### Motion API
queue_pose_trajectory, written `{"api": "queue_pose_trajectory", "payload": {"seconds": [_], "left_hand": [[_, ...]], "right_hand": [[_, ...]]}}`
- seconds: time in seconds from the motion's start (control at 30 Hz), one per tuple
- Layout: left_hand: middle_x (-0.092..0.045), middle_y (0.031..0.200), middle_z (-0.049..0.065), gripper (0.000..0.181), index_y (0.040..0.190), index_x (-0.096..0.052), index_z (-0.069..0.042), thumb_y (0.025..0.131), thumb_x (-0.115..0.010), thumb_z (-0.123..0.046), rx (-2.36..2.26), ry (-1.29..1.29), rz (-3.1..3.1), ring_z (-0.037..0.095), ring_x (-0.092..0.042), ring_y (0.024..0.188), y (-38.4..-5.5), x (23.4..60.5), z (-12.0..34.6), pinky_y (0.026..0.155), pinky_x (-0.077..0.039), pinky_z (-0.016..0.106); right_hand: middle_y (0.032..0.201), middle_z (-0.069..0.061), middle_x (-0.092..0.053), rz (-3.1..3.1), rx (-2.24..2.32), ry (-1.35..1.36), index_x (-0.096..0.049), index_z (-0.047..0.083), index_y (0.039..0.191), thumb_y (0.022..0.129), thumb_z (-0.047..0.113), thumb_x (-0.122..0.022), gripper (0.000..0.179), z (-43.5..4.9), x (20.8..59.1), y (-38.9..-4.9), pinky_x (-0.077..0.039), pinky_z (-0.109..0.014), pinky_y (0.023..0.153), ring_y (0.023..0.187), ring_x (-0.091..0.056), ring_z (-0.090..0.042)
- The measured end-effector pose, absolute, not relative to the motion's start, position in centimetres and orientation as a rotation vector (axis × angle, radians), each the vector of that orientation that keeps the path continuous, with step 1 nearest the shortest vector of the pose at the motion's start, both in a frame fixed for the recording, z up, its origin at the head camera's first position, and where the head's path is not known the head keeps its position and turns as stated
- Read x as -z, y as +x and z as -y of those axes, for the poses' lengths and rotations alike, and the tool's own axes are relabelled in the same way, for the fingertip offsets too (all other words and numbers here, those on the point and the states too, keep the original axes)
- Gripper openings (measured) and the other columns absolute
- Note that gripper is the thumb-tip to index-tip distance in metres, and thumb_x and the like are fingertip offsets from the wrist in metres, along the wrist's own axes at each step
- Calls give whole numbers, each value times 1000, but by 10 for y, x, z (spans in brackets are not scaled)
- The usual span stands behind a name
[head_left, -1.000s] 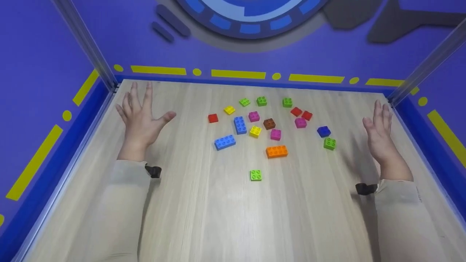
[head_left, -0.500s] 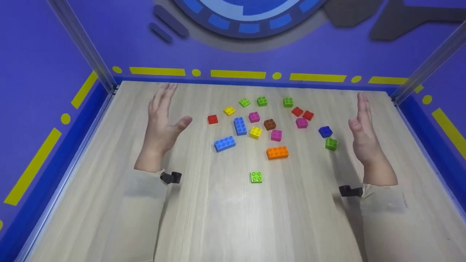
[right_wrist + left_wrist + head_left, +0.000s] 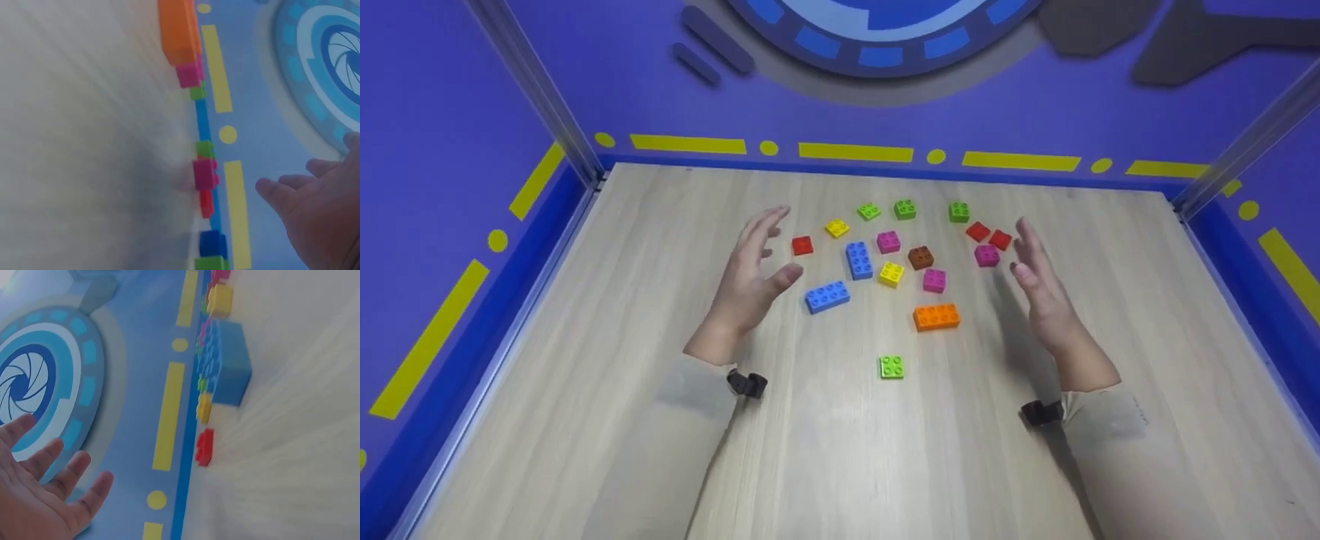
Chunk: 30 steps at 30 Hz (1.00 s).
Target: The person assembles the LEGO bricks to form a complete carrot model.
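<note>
Left hand (image 3: 746, 289): held above a pale wood-grain table (image 3: 825, 457), fingers parted and slightly bent, thumb wide of them. Nearest items: 1 red block (image 3: 802, 245), just beside the fingers; 1 angled 8-stud blue block (image 3: 827, 297), near the thumb.

Right hand (image 3: 1048, 307): held above the table, fingers extended, thumb apart. Nearest items: 1 magenta block (image 3: 987, 255) and 2 flat red blocks (image 3: 1000, 239), left of the fingertips. The right wrist view also lists 1 dark blue block (image 3: 209, 244) and 1 green block (image 3: 208, 263), the latter cut by the lower edge.

Between the hands, on the table: 1 8-stud light blue block (image 3: 859, 260); 1 yellow block (image 3: 891, 274); 1 brown block (image 3: 920, 257); 1 8-stud orange block (image 3: 937, 317); 1 lime block (image 3: 892, 367), closest to the person, well apart from the others.

Fittings: 2 beige sleeves (image 3: 652, 450); 2 black wrist mounts (image 3: 748, 385); 1 blue-purple back wall (image 3: 840, 120) with yellow dashes.
</note>
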<state>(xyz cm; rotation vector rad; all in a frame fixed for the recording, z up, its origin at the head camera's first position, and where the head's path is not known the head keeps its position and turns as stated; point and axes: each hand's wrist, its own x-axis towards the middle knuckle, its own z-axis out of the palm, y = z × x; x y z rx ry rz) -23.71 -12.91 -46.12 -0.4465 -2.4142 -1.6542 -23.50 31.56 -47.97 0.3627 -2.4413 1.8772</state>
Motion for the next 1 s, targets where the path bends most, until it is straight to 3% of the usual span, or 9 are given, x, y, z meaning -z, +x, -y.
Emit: {"api": "queue_pose_trajectory", "payload": {"seconds": [0.1, 0.23, 0.3, 0.33, 0.5, 0.7, 0.77, 0.9, 1.0], "left_hand": [[-43, 177, 12, 142, 173, -43, -14, 72, -57, -112, 1805, -470, 2375, 42, -50, 154, -235, 469, 118, 123, -46, 59], [-48, 173, 8, 136, 173, -43, -15, 74, -67, -106, 1964, -519, 2404, 34, -57, 146, -230, 479, 104, 117, -52, 53], [-49, 173, 4, 129, 174, -42, -19, 78, -73, -99, 2024, -561, 2449, 30, -61, 143, -227, 483, 98, 112, -54, 48], [-49, 173, 4, 126, 174, -41, -22, 79, -75, -96, 2052, -580, 2471, 29, -62, 142, -226, 484, 95, 110, -56, 46], [-44, 177, 5, 115, 177, -35, -22, 88, -85, -74, 2164, -683, 2552, 28, -66, 136, -222, 492, 82, 100, -58, 35], [-46, 175, -4, 98, 176, -39, -28, 94, -93, -38, 2168, -705, 2669, 22, -73, 120, -214, 497, 71, 87, -61, 28], [-49, 173, -5, 97, 175, -40, -31, 94, -95, -35, 2148, -701, 2720, 19, -75, 110, -213, 498, 68, 82, -58, 27], [-55, 167, -1, 98, 173, -44, -28, 91, -98, -37, 2088, -692, 2827, 16, -72, 91, -210, 501, 63, 80, -57, 27], [-62, 162, 1, 95, 169, -50, -25, 89, -99, -39, 2008, -690, 2903, 17, -71, 85, -209, 502, 60, 81, -58, 30]], "right_hand": [[192, 3, -16, 2425, -1946, 366, -14, 30, 183, 116, 32, -43, 73, -306, 485, -233, -14, -66, 143, 177, -18, -39], [189, -5, -28, 2442, -1922, 393, -17, 27, 183, 118, 22, -45, 70, -298, 493, -230, -34, -32, 139, 172, -31, -40], [187, -5, -32, 2481, -1867, 390, -19, 28, 183, 119, 17, -48, 71, -295, 497, -229, -38, -25, 134, 171, -36, -37], [186, -6, -34, 2508, -1827, 388, -19, 28, 183, 119, 16, -51, 73, -294, 498, -229, -41, -24, 132, 170, -38, -36], [182, -8, -42, 2616, -1726, 344, -28, 26, 181, 116, 18, -63, 74, -292, 501, -230, -38, -57, 136, 166, -45, -34], [174, -6, -55, 2766, -1625, 288, -50, 19, 172, 112, 30, -73, 65, -293, 502, -230, -51, -21, 121, 158, -55, -32], [171, -6, -58, 2813, -1574, 287, -55, 18, 169, 111, 30, -74, 62, -294, 502, -229, -52, -24, 121, 155, -58, -33], [168, -9, -61, 2866, -1494, 331, -61, 14, 164, 109, 26, -77, 58, -294, 504, -231, -52, -50, 126, 148, -62, -33], [168, -9, -62, 2903, -1470, 353, -67, 12, 158, 108, 25, -79, 54, -294, 505, -232, -53, -38, 124, 148, -62, -34]]}}
